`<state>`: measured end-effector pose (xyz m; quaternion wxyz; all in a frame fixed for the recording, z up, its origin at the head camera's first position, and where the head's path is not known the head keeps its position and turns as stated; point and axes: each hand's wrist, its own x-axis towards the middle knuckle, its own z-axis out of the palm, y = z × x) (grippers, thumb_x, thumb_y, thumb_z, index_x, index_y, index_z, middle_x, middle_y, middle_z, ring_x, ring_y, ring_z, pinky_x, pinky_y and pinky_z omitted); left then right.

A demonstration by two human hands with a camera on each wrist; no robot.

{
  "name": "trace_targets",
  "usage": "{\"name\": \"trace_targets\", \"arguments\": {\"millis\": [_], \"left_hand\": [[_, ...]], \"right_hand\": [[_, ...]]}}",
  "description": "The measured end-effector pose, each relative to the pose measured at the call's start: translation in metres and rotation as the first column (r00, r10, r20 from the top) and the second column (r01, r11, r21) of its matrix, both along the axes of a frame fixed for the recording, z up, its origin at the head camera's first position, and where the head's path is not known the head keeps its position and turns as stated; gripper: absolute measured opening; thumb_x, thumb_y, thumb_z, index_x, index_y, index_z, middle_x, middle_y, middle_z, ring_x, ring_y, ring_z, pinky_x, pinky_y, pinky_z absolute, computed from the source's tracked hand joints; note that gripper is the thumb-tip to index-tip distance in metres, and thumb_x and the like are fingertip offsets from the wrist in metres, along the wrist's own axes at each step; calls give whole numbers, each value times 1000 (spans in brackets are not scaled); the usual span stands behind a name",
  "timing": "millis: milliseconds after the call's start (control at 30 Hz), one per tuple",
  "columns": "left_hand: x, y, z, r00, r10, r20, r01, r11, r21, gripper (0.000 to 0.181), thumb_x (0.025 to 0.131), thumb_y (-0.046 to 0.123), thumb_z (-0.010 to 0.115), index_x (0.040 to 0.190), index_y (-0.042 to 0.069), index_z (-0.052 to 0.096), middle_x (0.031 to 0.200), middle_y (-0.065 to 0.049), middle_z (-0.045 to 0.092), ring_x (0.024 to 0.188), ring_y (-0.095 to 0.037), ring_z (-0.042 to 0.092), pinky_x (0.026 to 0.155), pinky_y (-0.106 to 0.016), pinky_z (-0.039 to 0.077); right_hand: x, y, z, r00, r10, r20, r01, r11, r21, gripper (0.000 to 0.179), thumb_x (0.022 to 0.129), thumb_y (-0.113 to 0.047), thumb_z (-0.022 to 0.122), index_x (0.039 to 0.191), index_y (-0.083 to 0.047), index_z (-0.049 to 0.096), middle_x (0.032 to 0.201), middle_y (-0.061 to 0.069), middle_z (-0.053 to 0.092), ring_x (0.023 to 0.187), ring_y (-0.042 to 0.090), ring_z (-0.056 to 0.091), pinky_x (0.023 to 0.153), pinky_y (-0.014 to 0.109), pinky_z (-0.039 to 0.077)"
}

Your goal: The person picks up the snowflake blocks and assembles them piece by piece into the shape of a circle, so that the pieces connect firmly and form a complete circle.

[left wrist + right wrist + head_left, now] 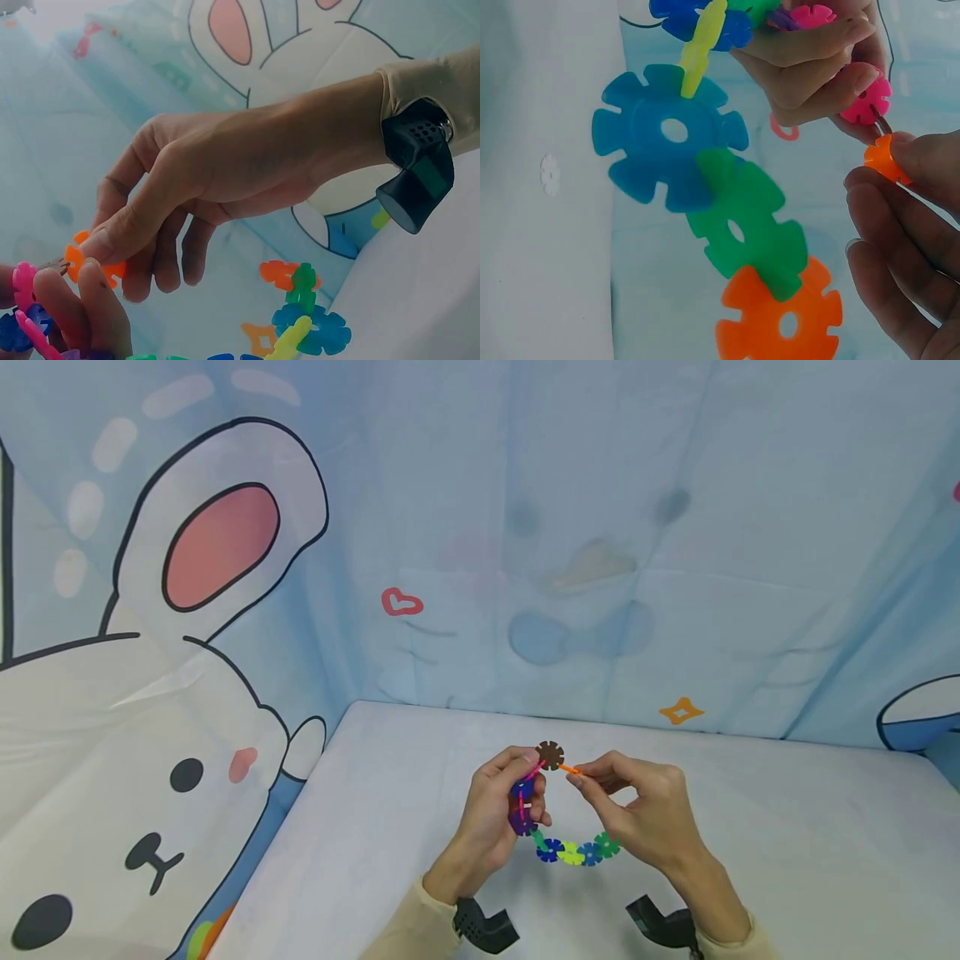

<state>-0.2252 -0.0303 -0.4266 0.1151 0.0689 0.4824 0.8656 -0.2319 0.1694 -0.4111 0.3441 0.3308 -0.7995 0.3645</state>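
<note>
A chain of notched plastic discs hangs between the two hands. My left hand (487,810) holds one end, its fingers around a pink disc (866,94) with blue (523,787) and purple (522,822) discs beside it. Joined at the pink disc, a brown disc (550,755) stands up above the left fingertips. Between thumb and fingers, my right hand (648,810) pinches an orange disc (883,156) edge-on against the brown one. Lower down, the chain runs through a yellow disc (570,853), a blue disc (590,854), a green disc (607,844) and another orange disc (780,322), hidden in the head view.
Beneath the hands is a white tabletop (390,777). Blue printed cloth (450,527) stands behind it, with a large cartoon rabbit (112,735) at the left. Black camera mounts (486,927) sit on the wrists. One pale notched shape (550,175) appears on the white surface.
</note>
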Motion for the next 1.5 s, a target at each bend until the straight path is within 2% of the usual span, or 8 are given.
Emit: {"name": "trace_targets", "arguments": {"millis": [233,600,1000,1167,1267,1333,1400,1500], "left_hand": [[-1,1,0,1000,19,-14,-19,999,-34,11,106,27,66,108,18,70,75,4,61,50,-6,54,59,-23,61],[3,2,2,991,59,-119,-71,992,-101,12,108,22,63,109,11,68,73,3,60,49,-6,53,58,-24,61],[2,3,1,998,49,-46,-52,996,-66,11,108,24,62,106,15,68,73,4,60,48,-6,53,57,-23,60],[1,2,1,998,67,-15,-68,997,-41,12,108,25,60,106,14,66,74,3,59,48,-6,53,56,-23,60],[1,1,1,998,66,-12,-67,996,-51,13,108,26,61,106,14,66,74,3,59,48,-7,52,56,-23,60],[1,1,1,998,52,-19,-54,996,-66,13,108,26,62,105,14,66,73,3,59,48,-7,53,56,-23,60],[2,1,0,998,39,-39,-43,995,-89,13,108,26,62,106,14,66,73,3,59,48,-7,53,56,-23,60],[3,0,1,996,28,-87,-39,992,-124,13,108,23,62,107,11,67,73,4,59,48,-6,53,56,-22,60]], "right_hand": [[-1,1,1,1000,-26,-12,26,1000,5,30,68,8,92,86,-9,76,78,0,80,58,8,72,61,16,59],[1,-2,0,999,-30,-20,30,1000,0,25,72,7,90,84,-9,75,76,0,79,56,5,70,58,14,57],[2,-1,0,998,-30,-52,32,999,32,26,68,5,92,84,-7,74,77,1,79,58,8,72,59,14,58],[0,3,1,997,-24,-80,27,999,39,26,68,5,91,85,-6,74,77,2,79,57,10,73,58,15,58],[-2,6,1,996,-15,-88,19,999,38,16,81,-5,90,88,-6,76,79,3,80,57,11,73,59,16,59],[-2,7,1,996,-13,-86,17,999,41,16,81,-4,90,90,-5,77,80,4,80,58,11,74,60,17,59],[-2,7,2,996,-13,-85,18,999,48,17,81,-3,91,90,-5,77,81,5,80,59,11,74,61,17,59],[-2,7,3,995,-22,-94,27,998,53,32,66,10,93,90,-5,77,81,4,80,59,12,74,60,17,59]]}}
